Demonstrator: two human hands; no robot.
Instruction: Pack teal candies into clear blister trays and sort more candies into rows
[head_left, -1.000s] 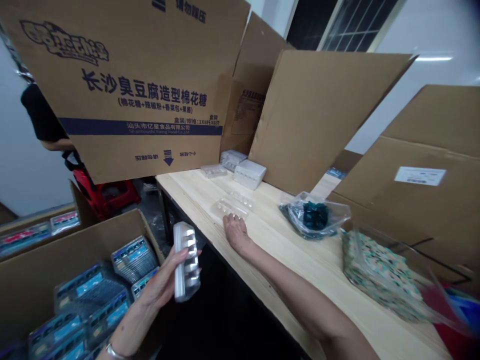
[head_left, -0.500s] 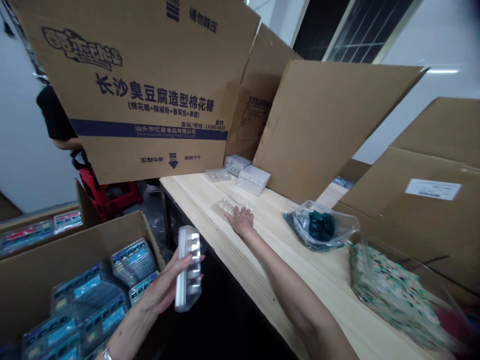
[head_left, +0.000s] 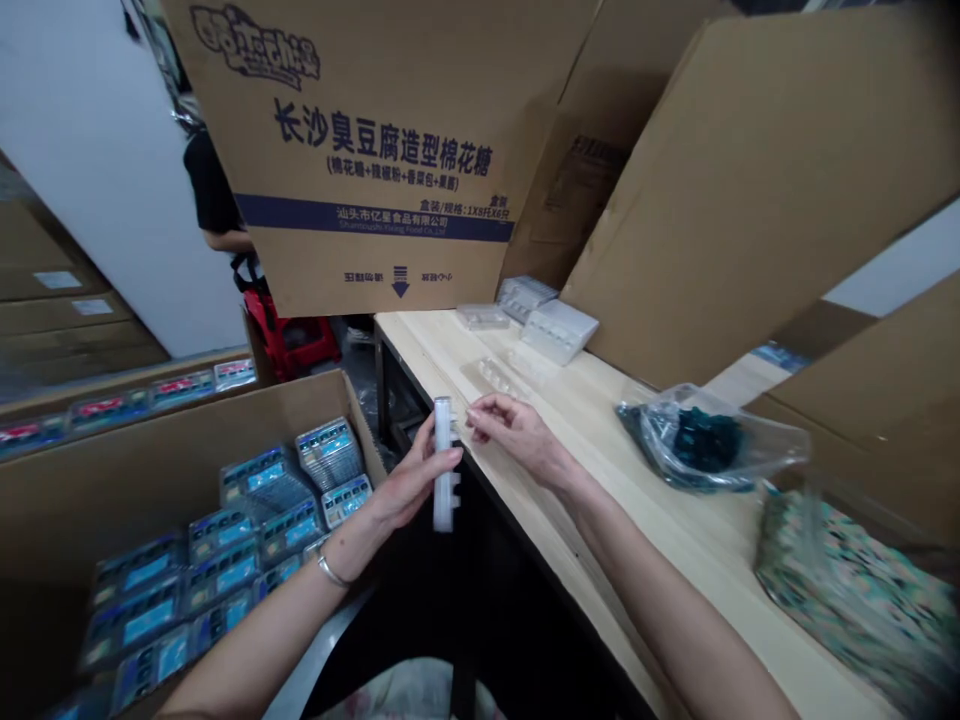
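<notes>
Plastic tray (head_left: 444, 465), whitish and see-through, moulded with a row of pockets, seen edge-on. It stands upright in the air just off the near edge of the surface (head_left: 600, 470).

- Left hand (head_left: 405, 490) is closed on the tray: thumb on one face, fingers across the other, gripping about mid-length.
- Right hand (head_left: 521, 432) is just beside the tray's top end, thumb and forefinger drawn narrow together. Cannot tell whether they pinch the rim, a thin film or nothing.
- Handling, as a judgement: very light, thin-walled, springy rather than stiff. It would likely buckle or crackle under a hard squeeze and is slick on its flat faces. The best hold looks to be along the long rims or the ribs between pockets, not the pocket walls.

Around it:
- Open carton (head_left: 150, 470) at lower left, filled with blue-labelled packs (head_left: 247, 520).
- More clear trays (head_left: 499, 375) lie flat on the surface, with stacked white trays (head_left: 559, 330) further back.
- Clear bag (head_left: 705, 440) of dark teal pieces sits to the right.
- Big printed cardboard box (head_left: 375, 150) stands behind.
</notes>
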